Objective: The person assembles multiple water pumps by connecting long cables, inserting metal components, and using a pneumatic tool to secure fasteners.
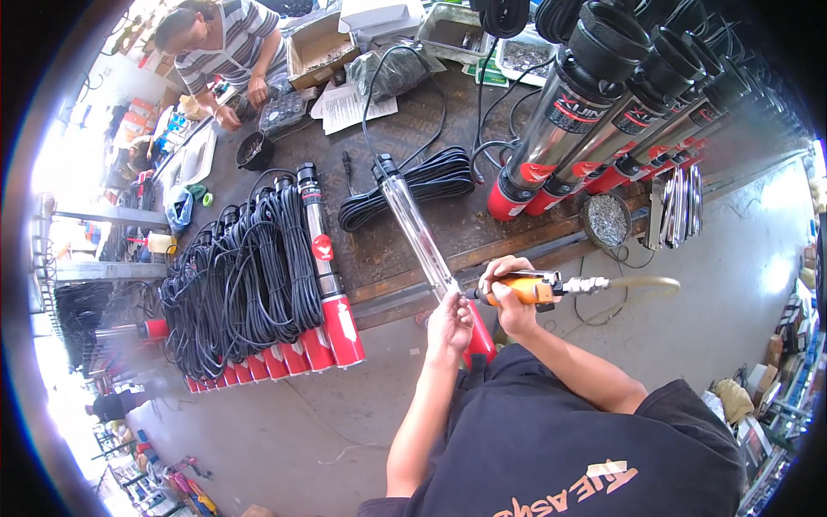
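Note:
A long submersible pump (417,226) with a silver tube and red lower end leans from the bench edge toward my body. Its black cable lies in a bundle (413,185) on the bench beside it. My left hand (450,324) is closed in a pinch against the pump, just above the red end; what its fingertips hold is too small to make out. My right hand (512,297) grips an orange air screwdriver (527,289) sideways, its tip at the pump by my left fingers. A pale hose (646,282) trails from the screwdriver's back.
Pumps with coiled cables (250,276) line the left bench edge; larger pumps (560,121) stand at right. A bowl of screws (606,220) and metal strips (680,207) sit at the right edge. Across the bench, a person (228,47) works near a black cup (254,151) and cardboard box (320,50).

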Tool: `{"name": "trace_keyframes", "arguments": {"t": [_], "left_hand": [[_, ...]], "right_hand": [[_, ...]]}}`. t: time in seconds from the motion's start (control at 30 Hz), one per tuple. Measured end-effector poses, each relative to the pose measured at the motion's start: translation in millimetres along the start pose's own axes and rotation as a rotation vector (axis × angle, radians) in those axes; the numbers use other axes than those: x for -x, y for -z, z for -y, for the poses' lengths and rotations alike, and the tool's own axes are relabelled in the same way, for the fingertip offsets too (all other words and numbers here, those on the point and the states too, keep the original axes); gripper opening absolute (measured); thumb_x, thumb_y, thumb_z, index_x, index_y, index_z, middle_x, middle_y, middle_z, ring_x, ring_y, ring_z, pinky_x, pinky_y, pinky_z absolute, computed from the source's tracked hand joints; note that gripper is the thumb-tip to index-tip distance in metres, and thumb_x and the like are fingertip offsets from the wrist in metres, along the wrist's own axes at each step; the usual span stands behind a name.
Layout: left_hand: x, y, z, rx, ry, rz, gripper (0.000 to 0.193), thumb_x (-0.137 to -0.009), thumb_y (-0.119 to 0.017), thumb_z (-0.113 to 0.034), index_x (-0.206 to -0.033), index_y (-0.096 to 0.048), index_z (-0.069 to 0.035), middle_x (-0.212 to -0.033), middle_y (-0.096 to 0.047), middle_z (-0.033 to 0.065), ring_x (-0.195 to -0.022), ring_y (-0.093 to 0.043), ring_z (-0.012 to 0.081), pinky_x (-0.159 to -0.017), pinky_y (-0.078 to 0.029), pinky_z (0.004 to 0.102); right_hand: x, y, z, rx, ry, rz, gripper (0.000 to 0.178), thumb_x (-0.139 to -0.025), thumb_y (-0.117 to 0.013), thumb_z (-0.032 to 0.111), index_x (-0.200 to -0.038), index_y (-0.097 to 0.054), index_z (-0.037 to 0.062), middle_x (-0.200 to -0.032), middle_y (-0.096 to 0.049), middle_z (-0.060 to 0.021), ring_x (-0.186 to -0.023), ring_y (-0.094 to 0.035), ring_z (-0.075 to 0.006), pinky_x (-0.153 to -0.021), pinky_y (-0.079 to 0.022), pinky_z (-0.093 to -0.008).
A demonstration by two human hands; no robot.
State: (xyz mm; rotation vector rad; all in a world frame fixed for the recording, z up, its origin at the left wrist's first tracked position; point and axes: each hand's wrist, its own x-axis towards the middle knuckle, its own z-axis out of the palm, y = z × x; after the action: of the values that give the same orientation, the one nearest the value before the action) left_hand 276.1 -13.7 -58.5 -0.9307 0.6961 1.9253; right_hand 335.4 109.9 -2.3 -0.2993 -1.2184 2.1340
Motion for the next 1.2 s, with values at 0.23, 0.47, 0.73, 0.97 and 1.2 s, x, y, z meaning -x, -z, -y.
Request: {"name": "trace_keyframes", "arguments": {"t": [0.23,0.47,0.73,0.97,1.2], "left_hand": [[-8.1,-17.7,-14.4,0.235,-0.002,0.005,0.002,-0.091,-0.054,0.003,-0.093,-0.054,0.002,-0.065,-0.04,-0.0009,-0.046,-0.034,0.009,-0.042,-0.031,0.0234],[3.9,-20.4,-20.1,-0.24,-0.124,-0.107,0.013,-0.096,-0.063,-0.011,-0.089,-0.06,0.0,-0.068,-0.053,0.0009,-0.046,-0.041,0.0082,-0.042,-0.034,0.0224],[-9.4,22.2,-17.9,-1.021,-0.551,-0.212,0.03,-0.092,-0.075,-0.023,-0.073,-0.062,-0.005,-0.058,-0.058,-0.0008,-0.044,-0.05,0.0045,-0.041,-0.039,0.0211],[-10.3,12.9,-14.8,-0.999,-0.573,-0.233,0.031,-0.091,-0.076,-0.021,-0.071,-0.061,-0.004,-0.057,-0.058,0.0003,-0.043,-0.05,0.0057,-0.039,-0.039,0.0228],[-5.3,10.5,-19.6,-1.214,-0.7,-0.414,0.039,-0.082,-0.084,-0.031,-0.068,-0.062,-0.001,-0.06,-0.063,0.0054,-0.051,-0.058,0.0124,-0.05,-0.046,0.0307]], "right_hand": [[-18.4,4.1,-33.4,0.111,0.024,0.081,0.021,-0.091,-0.054,-0.009,-0.107,-0.049,0.0042,-0.105,-0.058,-0.0097,-0.088,-0.06,-0.0133,-0.079,-0.051,-0.0262],[-29.6,15.4,-55.0,0.103,-0.048,0.065,0.02,-0.091,-0.055,-0.007,-0.106,-0.049,0.0053,-0.102,-0.058,-0.0088,-0.087,-0.059,-0.0133,-0.081,-0.051,-0.0279],[-22.1,2.8,-48.0,0.219,0.0,0.19,0.02,-0.09,-0.057,-0.006,-0.103,-0.05,0.0066,-0.099,-0.059,-0.0092,-0.081,-0.055,-0.0112,-0.077,-0.05,-0.0267],[-29.2,9.7,-57.7,0.278,0.012,0.193,0.021,-0.092,-0.058,-0.004,-0.109,-0.052,0.0061,-0.101,-0.059,-0.0083,-0.083,-0.057,-0.0105,-0.078,-0.051,-0.0259],[-36.7,24.1,-23.2,0.368,0.304,-0.089,0.03,-0.095,-0.052,0.022,-0.115,-0.053,0.0004,-0.11,-0.06,-0.0133,-0.094,-0.06,-0.018,-0.084,-0.05,-0.0313]]}}
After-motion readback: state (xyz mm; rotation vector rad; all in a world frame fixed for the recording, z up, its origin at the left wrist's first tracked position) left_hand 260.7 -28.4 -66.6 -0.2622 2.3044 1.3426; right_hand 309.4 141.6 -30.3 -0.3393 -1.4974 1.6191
